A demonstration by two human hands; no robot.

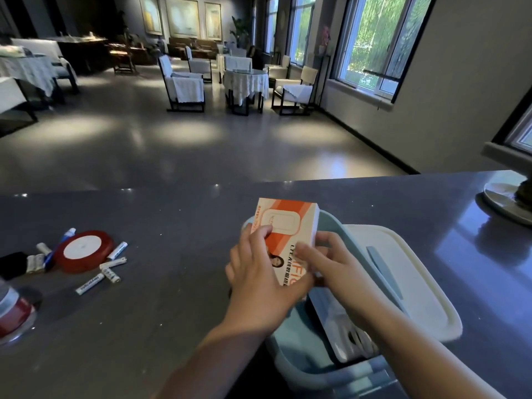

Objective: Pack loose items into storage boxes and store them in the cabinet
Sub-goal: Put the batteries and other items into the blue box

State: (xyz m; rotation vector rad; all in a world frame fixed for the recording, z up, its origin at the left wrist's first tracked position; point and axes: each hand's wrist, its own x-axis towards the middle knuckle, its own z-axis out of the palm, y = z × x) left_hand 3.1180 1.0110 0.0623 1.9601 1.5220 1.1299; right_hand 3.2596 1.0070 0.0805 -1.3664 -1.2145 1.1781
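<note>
While held over blue storage box [290,361], orange carton [288,226] gripped between left hand [259,283], right hand [334,263].

carton [290,226] over bin [322,367], lid [403,280] right, batteries [112,266] far left

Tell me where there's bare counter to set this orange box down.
Bare counter lies between the batteries and the blue bin, also beyond the orange box. Crowded: far left around the red ribbon spool, and right where the white lid lies.
</note>
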